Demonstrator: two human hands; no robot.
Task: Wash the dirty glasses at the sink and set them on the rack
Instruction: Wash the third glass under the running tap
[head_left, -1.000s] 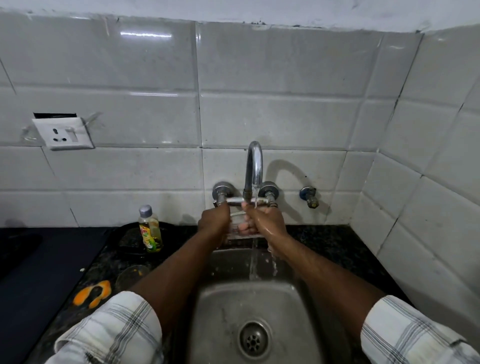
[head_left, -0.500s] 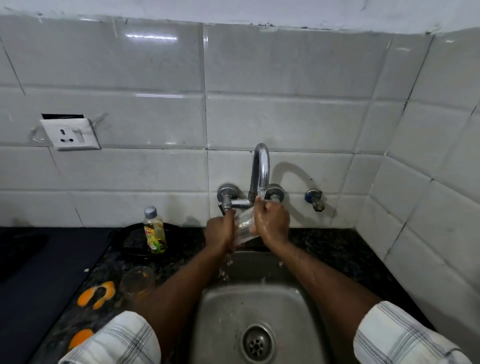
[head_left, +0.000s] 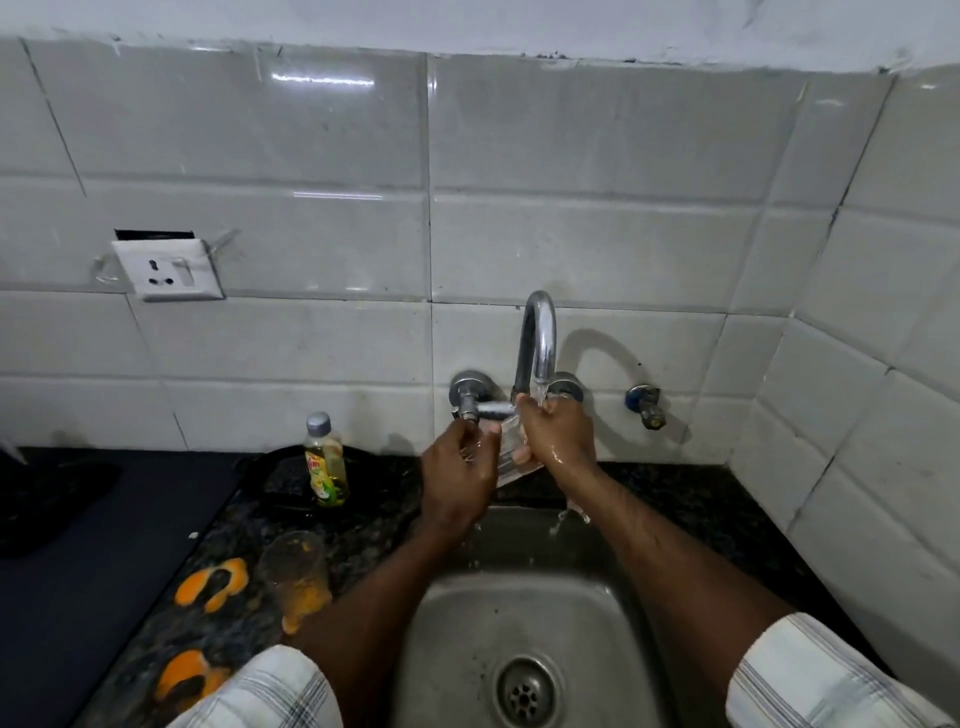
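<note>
A clear glass (head_left: 508, 453) lies tilted under the running tap (head_left: 537, 343), above the back of the steel sink (head_left: 467, 623). My right hand (head_left: 561, 439) grips its right side, and water pours over this hand. My left hand (head_left: 457, 480) has its fingers curled at the glass's left end. Most of the glass is hidden by both hands. A second glass (head_left: 296, 577), smeared with orange, stands upright on the dark counter left of the sink. No rack is in view.
A dish soap bottle (head_left: 327, 462) stands on a black plate (head_left: 283, 480) left of the tap. Orange spills (head_left: 210, 582) mark the counter by the dirty glass. A dark mat (head_left: 78, 545) covers the far left. A small spare tap (head_left: 647, 405) juts from the tiled wall.
The glass has stayed under the stream while both hands shifted around it. My left hand has moved slightly lower and left, and my view has tilted down a little.
</note>
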